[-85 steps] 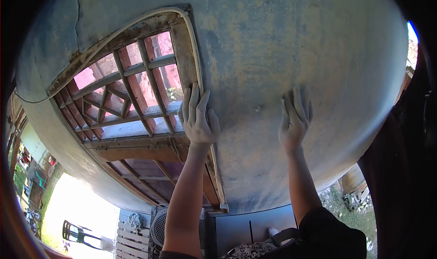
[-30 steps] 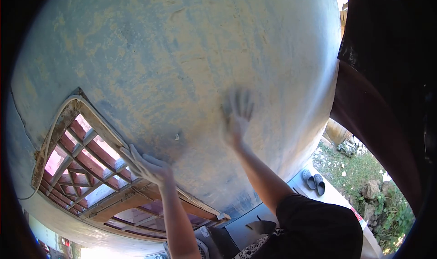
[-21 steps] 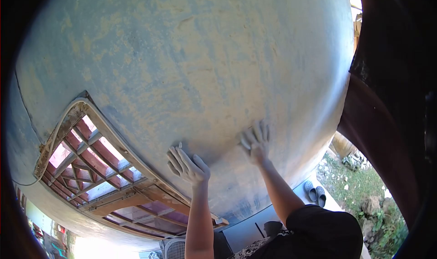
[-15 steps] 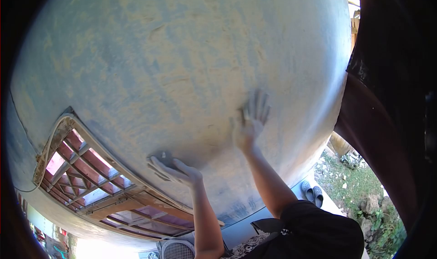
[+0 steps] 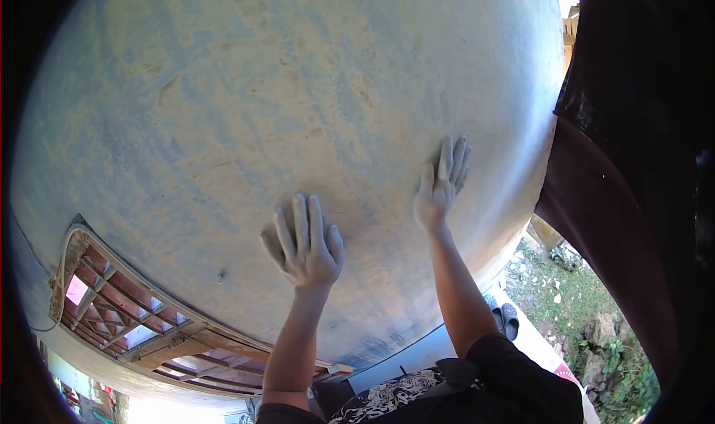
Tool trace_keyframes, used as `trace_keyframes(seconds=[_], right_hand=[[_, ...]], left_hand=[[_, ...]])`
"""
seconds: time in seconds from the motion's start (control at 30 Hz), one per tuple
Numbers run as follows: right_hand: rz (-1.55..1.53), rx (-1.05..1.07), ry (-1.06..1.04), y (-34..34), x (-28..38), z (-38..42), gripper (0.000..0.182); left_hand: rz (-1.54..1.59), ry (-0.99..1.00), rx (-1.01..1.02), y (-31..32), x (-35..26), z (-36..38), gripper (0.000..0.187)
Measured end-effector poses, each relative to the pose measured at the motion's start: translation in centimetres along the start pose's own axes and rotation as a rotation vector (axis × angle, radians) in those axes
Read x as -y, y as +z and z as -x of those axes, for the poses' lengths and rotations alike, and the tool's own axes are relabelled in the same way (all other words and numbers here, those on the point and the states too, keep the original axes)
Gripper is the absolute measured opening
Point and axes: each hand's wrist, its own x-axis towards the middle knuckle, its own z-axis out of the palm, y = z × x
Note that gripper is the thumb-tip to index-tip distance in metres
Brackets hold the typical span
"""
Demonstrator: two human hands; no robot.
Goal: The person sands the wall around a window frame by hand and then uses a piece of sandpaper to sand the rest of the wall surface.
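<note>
A large wall [image 5: 223,126], pale blue-grey with tan, patchy smears, fills most of the view and looks bowed through the lens. My left hand [image 5: 307,249] lies on its lower middle, back toward me, fingers spread and pointing up. Higher and to the right, my right hand [image 5: 442,189] touches the same wall with fingers stretched upward and thumb apart. Both hands look coated in pale dust. No tool shows in either one, though the palms are hidden. A small metal peg [image 5: 221,276] sticks out of the wall left of my left hand.
At lower left is a wooden-framed window [image 5: 123,305] with a metal grille. Dark reddish-brown sheeting [image 5: 607,201] hangs along the right. Below it are a pair of clogs [image 5: 506,318] on a pale ledge, and grass [image 5: 562,286] with rocks [image 5: 596,338].
My left hand has gone from a tilted pose near the peg to lying flat, farther up and right. My right hand has shifted slightly right on the wall. The view has moved a little.
</note>
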Motion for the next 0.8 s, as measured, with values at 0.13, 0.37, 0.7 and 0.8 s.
trace_keyframes(seconds=[0.13, 0.37, 0.7, 0.8], right_hand=[[0.114, 0.197, -0.370, 1.1, 3.4, 1.7, 0.058], [0.071, 0.389, -0.550, -2.1, -3.6, 9.9, 0.060], [0.123, 0.074, 0.004, 0.2, 0.3, -1.5, 0.059], [0.053, 0.292, -0.294, -0.3, 3.5, 2.8, 0.058]], left_hand=[[0.084, 0.149, 0.008, -0.3, 0.3, -4.4, 0.055], [0.042, 0.071, -0.030, -3.9, 3.5, -13.3, 0.062], [0.043, 0.237, 0.051, -2.7, 1.3, -11.5, 0.064], [0.037, 0.238, 0.033, -2.7, 1.0, -11.7, 0.064]])
